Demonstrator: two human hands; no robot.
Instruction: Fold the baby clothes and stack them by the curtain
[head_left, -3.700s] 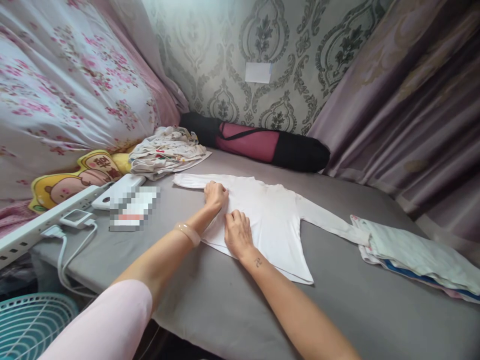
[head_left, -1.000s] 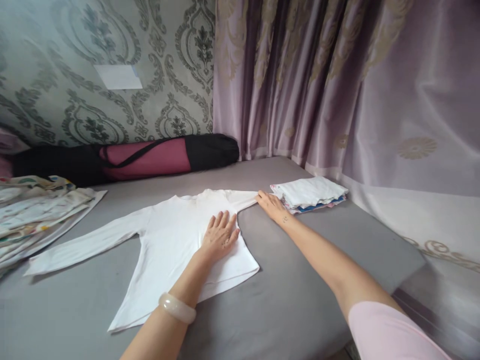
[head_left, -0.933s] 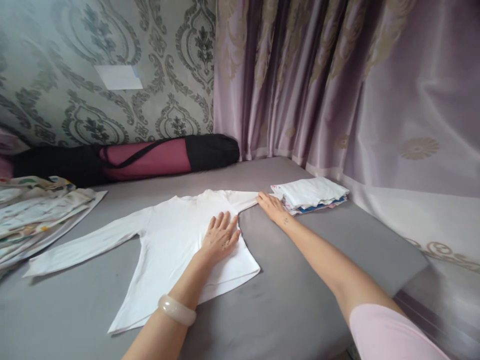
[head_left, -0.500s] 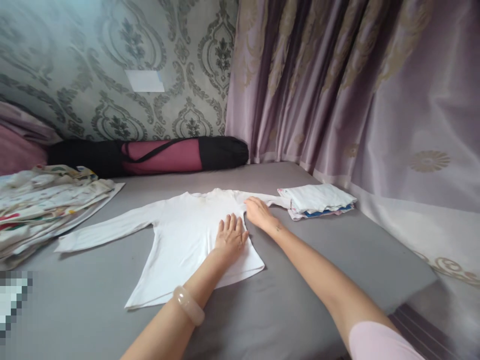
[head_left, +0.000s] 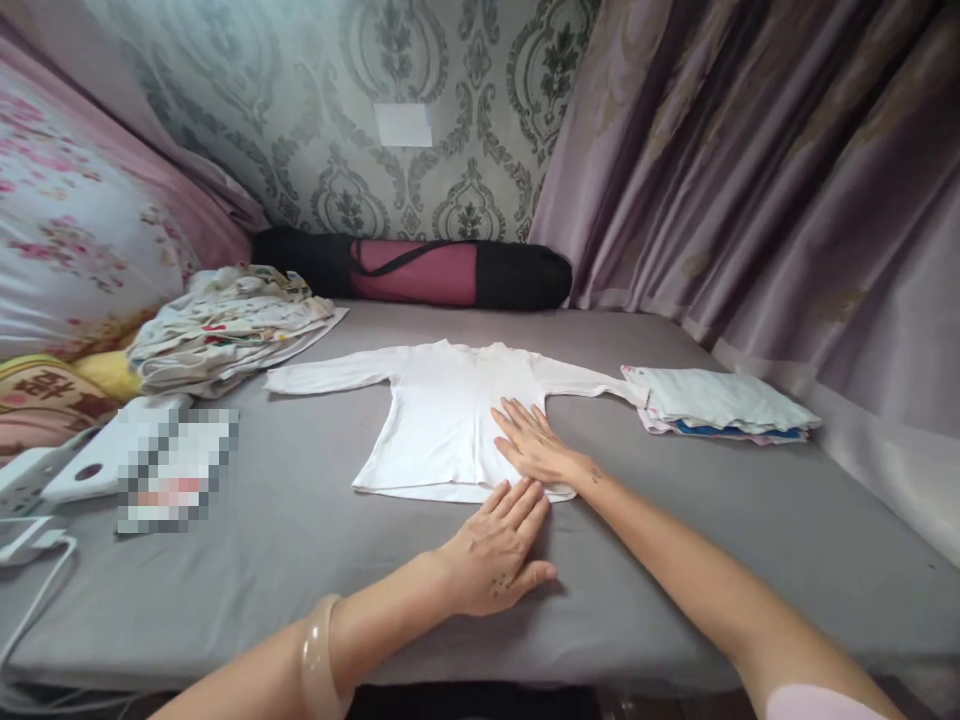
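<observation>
A white long-sleeved shirt (head_left: 442, 410) lies spread flat on the grey bed surface (head_left: 300, 540), both sleeves stretched out sideways. My right hand (head_left: 534, 445) rests flat and open on the shirt's lower right part, fingers pointing away from me. My left hand (head_left: 495, 548) lies open on the grey surface just below the shirt's hem, fingertips touching the hem; a pale bangle sits on that wrist. Neither hand holds anything.
A stack of folded clothes (head_left: 720, 405) sits at the right, touching the shirt's right sleeve end. A heap of patterned garments (head_left: 225, 325) lies at the left. A black and pink roll bag (head_left: 427, 272) runs along the wall. Chargers and a blurred item (head_left: 172, 465) lie at the left edge.
My right hand left the sleeve end and slid down onto the shirt's lower body. My left hand slid off the shirt to just below its hem. The view swung left.
</observation>
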